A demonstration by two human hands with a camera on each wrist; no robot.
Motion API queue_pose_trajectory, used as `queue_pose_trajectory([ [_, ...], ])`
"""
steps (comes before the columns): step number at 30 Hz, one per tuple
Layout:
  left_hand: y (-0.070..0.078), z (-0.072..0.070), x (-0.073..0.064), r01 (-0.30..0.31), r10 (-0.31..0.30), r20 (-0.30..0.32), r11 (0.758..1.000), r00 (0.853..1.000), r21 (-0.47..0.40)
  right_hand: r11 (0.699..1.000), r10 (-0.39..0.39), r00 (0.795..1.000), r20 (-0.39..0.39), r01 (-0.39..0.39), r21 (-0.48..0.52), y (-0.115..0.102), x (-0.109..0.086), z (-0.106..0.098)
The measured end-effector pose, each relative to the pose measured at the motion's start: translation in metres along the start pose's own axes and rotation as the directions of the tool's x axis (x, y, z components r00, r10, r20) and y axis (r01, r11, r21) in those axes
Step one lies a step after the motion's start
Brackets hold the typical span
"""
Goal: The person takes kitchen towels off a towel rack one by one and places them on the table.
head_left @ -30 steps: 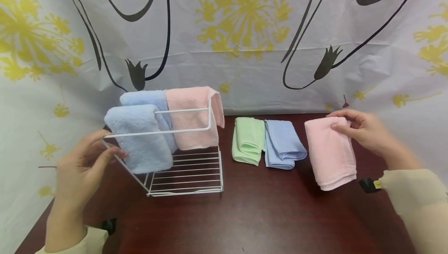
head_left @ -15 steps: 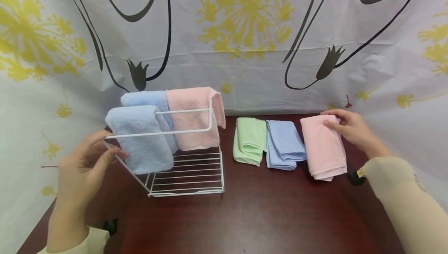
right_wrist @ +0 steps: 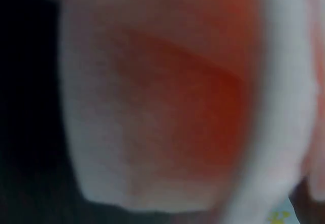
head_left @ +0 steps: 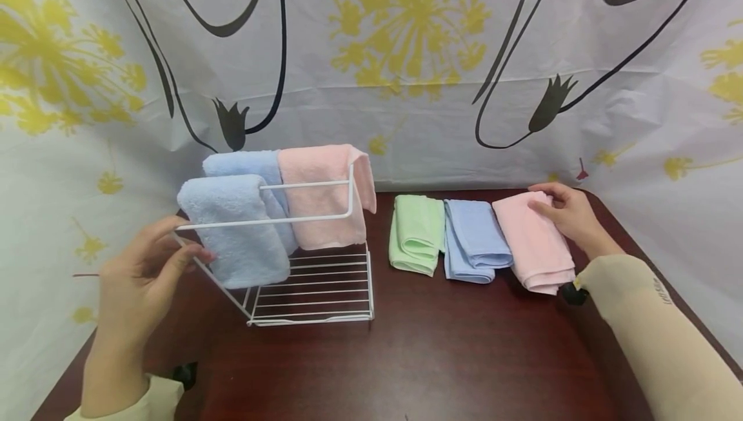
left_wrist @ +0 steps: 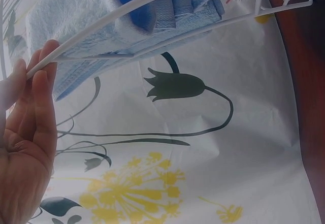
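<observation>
My left hand (head_left: 130,285) grips the upper front left corner of a white wire rack (head_left: 313,302), thumb and fingers round the wire. In the left wrist view the hand (left_wrist: 33,137) pinches that wire beside a light blue towel (left_wrist: 76,26). Two light blue towels and a pink towel (head_left: 322,215) hang over the rack's upper bars. At the right, my right hand (head_left: 571,218) pinches the top edge of a folded pink towel (head_left: 534,240), thumb on top. The right wrist view is filled by this blurred pink cloth (right_wrist: 96,132); the fingers are hidden there.
A folded green towel (head_left: 415,234) and a folded blue towel (head_left: 473,234) lie side by side on the dark red table (head_left: 406,363), left of the pink one. Behind stands a white sheet (head_left: 325,111) with yellow and grey flower prints.
My right hand has moved left and slightly lower with the pink towel, which is now right beside the folded blue towel. The left hand keeps its grip on the rack.
</observation>
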State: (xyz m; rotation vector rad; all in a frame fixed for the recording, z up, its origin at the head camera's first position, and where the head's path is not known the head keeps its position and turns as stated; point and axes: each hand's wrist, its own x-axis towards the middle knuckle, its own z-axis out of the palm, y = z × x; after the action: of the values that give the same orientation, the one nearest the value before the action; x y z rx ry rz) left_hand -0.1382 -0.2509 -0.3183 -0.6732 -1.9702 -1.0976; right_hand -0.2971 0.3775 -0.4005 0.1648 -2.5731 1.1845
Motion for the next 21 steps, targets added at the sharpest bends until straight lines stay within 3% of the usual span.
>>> queue_pose_trajectory([
  [16, 0.000, 0.000, 0.000, -0.014, 0.014, 0.006, 1.000, 1.000, -0.022, 0.992, -0.040, 0.997, -0.067, 0.031, -0.126, 0.014, 0.005, 0.015],
  [21, 0.000, 0.000, 0.000, -0.001, 0.001, 0.007, 1.000, 1.000, -0.016, 0.987, -0.010, 0.999, -0.050, 0.002, -0.163, 0.017, 0.002, 0.013],
])
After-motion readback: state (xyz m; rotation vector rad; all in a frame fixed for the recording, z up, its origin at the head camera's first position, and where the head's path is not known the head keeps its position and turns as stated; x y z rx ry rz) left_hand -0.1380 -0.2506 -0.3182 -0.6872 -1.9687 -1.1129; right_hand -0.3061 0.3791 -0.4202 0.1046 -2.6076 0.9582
